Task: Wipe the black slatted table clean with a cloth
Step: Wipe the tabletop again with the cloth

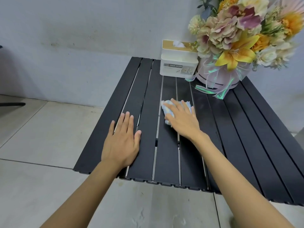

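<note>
Cloth (168, 114) under flat right hand (182, 120) on table (246, 129)

Tissue holder (178, 66) and boxed flowers (238, 30) by a pale wall (82, 30)

The white tissue holder had a tan lid (167, 45) with a white tissue (178, 44) poking up through its slot, and a grey label on its front read "TISSUE HOLDER". Just beside it on the right stood a round pink box (218, 80) filled with cream, mauve, orange and yellow blooms, with an iridescent ribbon (221, 94) trailing down its front. The wall behind was scuffed and marked. The floor (41, 137) was laid in large light tiles, and a dark bar (11, 104) lay low at the far left edge.
</note>
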A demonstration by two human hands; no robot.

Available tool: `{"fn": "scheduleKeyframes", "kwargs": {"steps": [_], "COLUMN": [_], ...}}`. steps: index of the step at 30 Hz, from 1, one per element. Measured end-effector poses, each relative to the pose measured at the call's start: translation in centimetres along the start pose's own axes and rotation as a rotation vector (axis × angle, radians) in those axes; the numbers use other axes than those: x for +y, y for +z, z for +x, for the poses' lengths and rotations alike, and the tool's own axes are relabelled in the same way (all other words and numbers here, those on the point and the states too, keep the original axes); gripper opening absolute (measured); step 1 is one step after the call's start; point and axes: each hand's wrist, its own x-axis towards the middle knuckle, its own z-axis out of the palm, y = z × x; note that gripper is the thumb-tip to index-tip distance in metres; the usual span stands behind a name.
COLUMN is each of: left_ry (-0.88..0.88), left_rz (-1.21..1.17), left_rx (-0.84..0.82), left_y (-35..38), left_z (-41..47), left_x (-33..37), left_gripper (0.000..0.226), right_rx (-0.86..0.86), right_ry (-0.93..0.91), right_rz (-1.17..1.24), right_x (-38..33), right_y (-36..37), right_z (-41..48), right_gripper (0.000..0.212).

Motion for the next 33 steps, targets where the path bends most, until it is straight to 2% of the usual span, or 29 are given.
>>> {"fn": "scheduleKeyframes", "kwargs": {"steps": [4, 7, 10, 15, 18, 21, 24, 26, 28, 33], "left_ry": [0.009, 0.012, 0.016, -0.003, -0.008, 0.001, 0.016, 0.025, 0.021, 0.033], "left_rz": [0.004, -0.003, 0.004, -0.005, -0.007, 0.001, 0.001, -0.016, -0.041, -0.008], "left_rx": [-0.001, 0.016, 0.017, 0.002, -0.017, -0.016, 0.011, 0.024, 0.042, 0.082], "left_y": [0.1, 0.2, 0.2, 0.1, -0.1, 0.1, 0.2, 0.2, 0.3, 0.7], "left_z": [0.0, 0.0, 0.0, 0.0, 0.1, 0.1, 0.2, 0.3, 0.2, 0.3], "left_x": [0.0, -0.1, 0.0, 0.0, 0.1, 0.1, 0.0, 0.1, 0.0, -0.1], "left_gripper": [0.083, 0.082, 0.082, 0.075, 0.059, 0.06, 0.08, 0.084, 0.083, 0.072], "right_rx": [-0.058, -0.136, -0.106, 0.041, 0.037, 0.029, 0.009, -0.007, -0.056, -0.03], "right_ry": [-0.294, -0.368, -0.346, -0.01, 0.075, 0.037, -0.115, -0.237, -0.291, -0.245], "right_rz": [-0.035, 0.017, -0.064, -0.031, -0.045, -0.012, -0.038, -0.043, -0.017, -0.037], "right_x": [-1.4, -0.9, -0.1, 1.3, 0.4, -0.6, -1.9, -2.7, -2.8, -1.9], "right_y": [0.6, 0.3, -0.2, -0.4, -0.1, -0.1, 0.7, 1.0, 1.2, 0.4], "right_z": [-10.8, -15.0, -11.4, 1.1, 4.0, 1.7, -4.4, -9.1, -11.9, -7.3], "right_gripper": [0.056, 0.05, 0.053, 0.047, 0.047, 0.048, 0.051, 0.06, 0.058, 0.062]}}
